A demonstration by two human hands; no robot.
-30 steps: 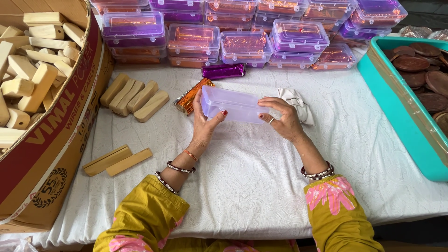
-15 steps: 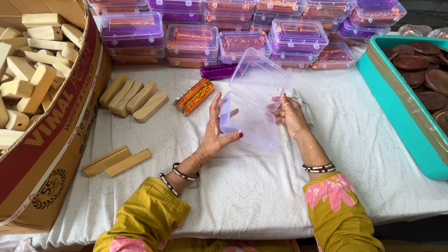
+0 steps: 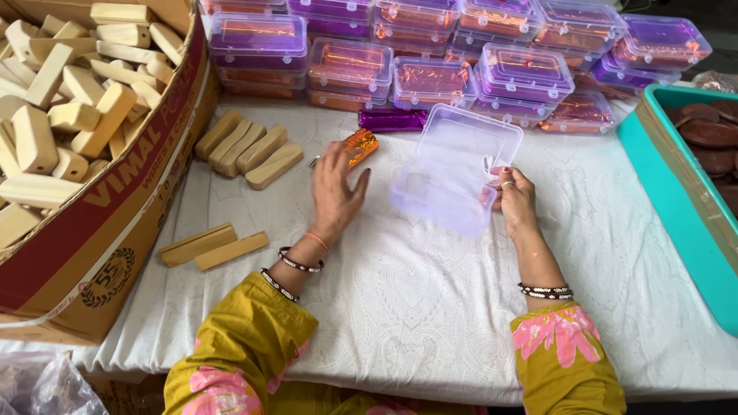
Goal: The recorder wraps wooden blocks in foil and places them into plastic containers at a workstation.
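Note:
A clear plastic box (image 3: 450, 173) with a purple tint lies open on the white cloth (image 3: 415, 300), its hinged lid tilted back. My right hand (image 3: 513, 198) holds the box's right edge. My left hand (image 3: 336, 190) is off the box, fingers spread, hovering over the cloth just below a shiny orange foil-wrapped packet (image 3: 360, 144). A purple foil-wrapped packet (image 3: 392, 120) lies behind the box.
A big cardboard carton (image 3: 92, 223) full of pale wooden blocks stands at left. Several loose blocks (image 3: 246, 150) lie near it, two more blocks (image 3: 214, 247) nearer me. Stacked closed boxes (image 3: 430, 54) line the back. A teal tray (image 3: 676, 184) with brown discs sits at right.
The box was shut in both hands, then opened. Now it rests open on the cloth and my left hand has let go and moved left toward the orange packet.

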